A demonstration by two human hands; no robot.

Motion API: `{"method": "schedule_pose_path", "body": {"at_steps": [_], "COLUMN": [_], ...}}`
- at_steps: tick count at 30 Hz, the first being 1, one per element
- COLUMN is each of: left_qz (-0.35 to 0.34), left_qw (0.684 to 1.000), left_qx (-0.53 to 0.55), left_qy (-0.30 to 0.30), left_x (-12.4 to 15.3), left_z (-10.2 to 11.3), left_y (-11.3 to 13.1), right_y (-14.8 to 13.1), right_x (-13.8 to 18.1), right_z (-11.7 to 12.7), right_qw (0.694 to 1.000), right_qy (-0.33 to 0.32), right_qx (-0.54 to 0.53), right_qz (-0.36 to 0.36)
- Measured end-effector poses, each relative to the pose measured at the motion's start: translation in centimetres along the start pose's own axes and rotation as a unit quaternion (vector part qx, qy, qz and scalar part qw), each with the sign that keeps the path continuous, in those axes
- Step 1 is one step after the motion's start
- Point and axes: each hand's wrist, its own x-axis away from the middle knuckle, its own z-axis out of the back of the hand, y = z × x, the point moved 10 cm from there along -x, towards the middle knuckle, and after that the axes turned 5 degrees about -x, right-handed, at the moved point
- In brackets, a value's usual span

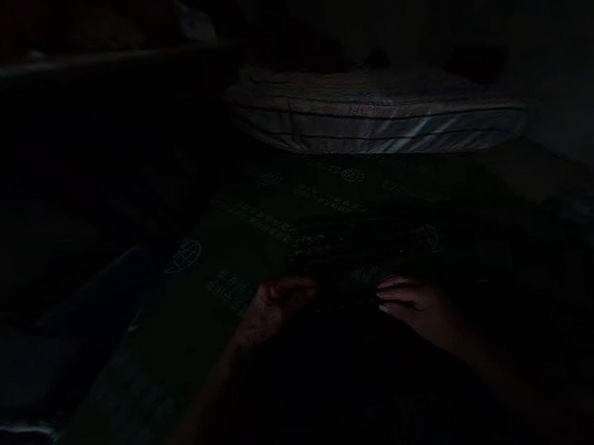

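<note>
Two hands angle inward, apart (fingers bent, dimly lit).

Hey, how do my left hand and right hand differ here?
The left hand points rightward, the right hand leftward. The right hand's pale fingertips show; the left hand's fade into shadow. Both are bare and dimly lit; whether either holds anything is unclear.
</note>
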Motion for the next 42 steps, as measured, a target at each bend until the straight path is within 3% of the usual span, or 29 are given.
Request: {"method": "schedule_pose_path", "body": {"at_steps": [10,36,42], "left_qz": [-0.039,-0.011,0.003], "left_qw": [0.999,1.000,1.000], "left_qx": [0.032,0.011,0.004], "left_qy": [-0.003,0.005,0.009], "left_x": [-0.1,-0.1,0.1], "left_z": [0.0,0.4,0.5], "left_y": [0.0,-0.2,0.1], "right_y": [-2.3,-3.3,-2.0], "right_x": [2.1,2.2,2.2], "right_z": [-0.7,-1.2,-0.3], "right_qw": [0.985,0.973,0.989], "right_qy": [-0.017,-0.034,0.005], "right_qx": [0.160,0.205,0.141], "right_qz": [0.064,0.101,0.052]}}
